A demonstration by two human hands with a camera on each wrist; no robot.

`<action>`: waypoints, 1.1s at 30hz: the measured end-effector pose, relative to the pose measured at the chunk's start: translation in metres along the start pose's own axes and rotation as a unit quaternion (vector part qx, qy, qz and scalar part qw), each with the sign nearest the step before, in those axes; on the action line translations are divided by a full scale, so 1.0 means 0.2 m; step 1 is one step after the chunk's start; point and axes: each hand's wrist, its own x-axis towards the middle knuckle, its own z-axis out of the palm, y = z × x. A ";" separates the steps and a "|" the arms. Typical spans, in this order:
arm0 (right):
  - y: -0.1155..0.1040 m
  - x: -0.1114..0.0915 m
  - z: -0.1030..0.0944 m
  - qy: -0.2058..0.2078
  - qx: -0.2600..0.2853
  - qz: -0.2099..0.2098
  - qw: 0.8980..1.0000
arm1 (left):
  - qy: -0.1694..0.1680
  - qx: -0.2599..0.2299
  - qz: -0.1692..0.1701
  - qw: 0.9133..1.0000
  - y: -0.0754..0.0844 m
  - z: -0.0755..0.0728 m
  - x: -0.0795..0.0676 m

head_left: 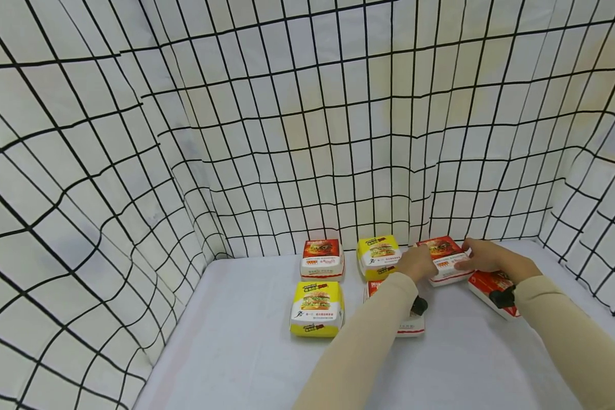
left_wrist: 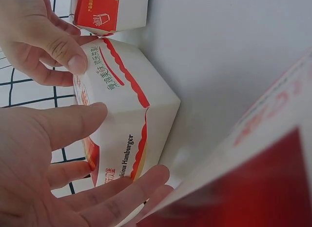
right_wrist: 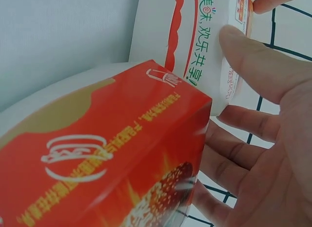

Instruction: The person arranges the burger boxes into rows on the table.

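Both hands are on a red-and-white hamburger box (head_left: pixel 447 267) at the back right of the table. My left hand (head_left: pixel 417 264) holds its left end, thumb on the white front side and fingers spread round the corner, as the left wrist view shows. At the right end my right hand (head_left: pixel 493 259) pinches it, with the thumb (right_wrist: pixel 256 61) on the white side and a finger behind. Another red hamburger box (head_left: pixel 493 289) lies turned at an angle below the right wrist, filling much of the right wrist view. Under the left forearm, a red-and-white box (head_left: pixel 411 327) is partly hidden.
A yellow hamburger box (head_left: pixel 377 256) stands just left of the left hand. Farther left are a red-and-white box (head_left: pixel 322 260) at the back and a yellow box (head_left: pixel 316 310) in front. Black grid netting (head_left: pixel 307 154) over white sheeting borders the white table (head_left: pixel 225 341).
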 end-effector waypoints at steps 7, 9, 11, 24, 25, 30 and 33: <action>0.00 0.01 0.02 0.014 -0.004 -0.006 1.000 | 0.018 0.002 0.011 1.000 -0.02 0.00 0.00; 0.00 0.01 0.02 0.018 -0.006 -0.005 1.000 | 0.022 -0.002 0.013 1.000 -0.02 0.00 0.00; 0.00 0.01 0.03 0.021 -0.006 -0.001 1.000 | 0.028 -0.003 0.016 0.999 -0.02 0.00 0.00; -0.03 0.01 0.03 0.031 -0.017 0.010 0.999 | 0.034 0.015 0.010 0.999 -0.02 0.01 0.05; -0.04 0.00 0.03 0.030 -0.015 0.012 0.999 | 0.033 0.014 0.009 0.999 -0.02 0.02 0.05; -0.04 0.01 0.03 0.031 -0.011 0.014 0.999 | 0.032 0.012 0.012 0.999 -0.02 0.01 0.05; -0.03 0.02 0.03 0.035 -0.011 0.008 0.999 | 0.030 0.011 0.015 0.999 -0.02 0.01 0.04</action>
